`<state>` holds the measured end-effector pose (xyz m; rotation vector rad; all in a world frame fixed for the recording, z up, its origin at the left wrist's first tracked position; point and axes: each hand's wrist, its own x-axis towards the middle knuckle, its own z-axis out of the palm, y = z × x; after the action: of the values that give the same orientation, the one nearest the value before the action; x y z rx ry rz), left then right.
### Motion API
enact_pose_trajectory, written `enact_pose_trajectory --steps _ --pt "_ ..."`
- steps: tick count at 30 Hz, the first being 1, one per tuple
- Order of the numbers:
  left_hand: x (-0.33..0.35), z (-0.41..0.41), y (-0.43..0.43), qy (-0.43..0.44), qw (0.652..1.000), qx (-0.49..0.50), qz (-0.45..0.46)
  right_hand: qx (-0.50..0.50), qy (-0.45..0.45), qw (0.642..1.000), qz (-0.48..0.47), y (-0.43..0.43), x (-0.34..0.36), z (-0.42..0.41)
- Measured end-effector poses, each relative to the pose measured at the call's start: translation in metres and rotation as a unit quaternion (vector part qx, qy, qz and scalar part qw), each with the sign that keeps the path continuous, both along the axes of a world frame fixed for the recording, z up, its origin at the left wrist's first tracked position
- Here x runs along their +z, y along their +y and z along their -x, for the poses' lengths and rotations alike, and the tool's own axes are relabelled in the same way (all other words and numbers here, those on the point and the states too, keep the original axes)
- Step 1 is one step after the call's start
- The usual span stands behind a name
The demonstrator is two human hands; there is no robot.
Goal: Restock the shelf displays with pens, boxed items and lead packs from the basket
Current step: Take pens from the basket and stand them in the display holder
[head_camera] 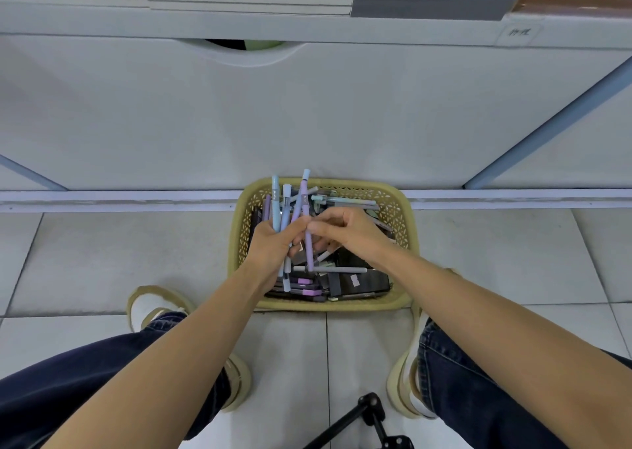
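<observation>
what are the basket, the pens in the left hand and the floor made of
Basket: looks like moulded plastic, tan with a dull finish; the cut-out lattice walls and rolled rim suggest it.
Pens: probably plastic barrels, matte pastel blue and purple, with no glare on them.
Floor: likely glazed ceramic tile, pale grey, with straight grout lines and a soft sheen.

The person wears dark blue jeans (85, 373), loose and creased over both legs, and a stitched hem shows at the right ankle. The shoes are chunky trainers. The left shoe (154, 306) and right shoe (408, 385) both have white uppers, tan-olive overlays and thick cream soles. The left hand (270, 240), the right hand (345, 231) and both forearms are bare right to the frame edge.
</observation>
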<state>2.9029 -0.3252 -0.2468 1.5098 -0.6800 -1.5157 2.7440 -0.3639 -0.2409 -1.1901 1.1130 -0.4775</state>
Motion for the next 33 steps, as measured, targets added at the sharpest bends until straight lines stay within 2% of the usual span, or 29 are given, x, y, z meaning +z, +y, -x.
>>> enact_pose_trajectory --steps 4,8,12,16,24,29,33 --pt "0.006 -0.004 -0.005 -0.010 1.000 -0.020 0.016 -0.101 -0.034 0.994 0.013 -0.016 0.013 -0.004" --pt "0.025 -0.003 -0.009 -0.062 0.995 -0.050 0.058 -0.043 -0.017 0.997 0.061 -0.031 0.041 -0.009" --pt "0.063 -0.006 -0.017 -0.098 0.989 -0.026 0.112 -0.015 -0.023 0.993 0.119 -0.048 0.089 -0.006" --pt "0.120 -0.011 -0.017 -0.081 0.976 -0.009 0.202 -0.018 -0.047 0.979 0.197 -0.057 0.149 0.003" --pt "0.256 -0.013 -0.015 -0.150 0.907 -0.029 0.393 -0.024 -0.098 0.929 0.355 -0.047 0.290 0.018" --pt "0.351 -0.016 -0.023 -0.152 0.878 -0.014 0.454 -0.043 -0.137 0.895 0.422 -0.037 0.376 0.029" --pt "0.407 -0.015 -0.032 -0.147 0.860 -0.020 0.488 -0.083 -0.162 0.853 0.488 -0.037 0.436 0.035"
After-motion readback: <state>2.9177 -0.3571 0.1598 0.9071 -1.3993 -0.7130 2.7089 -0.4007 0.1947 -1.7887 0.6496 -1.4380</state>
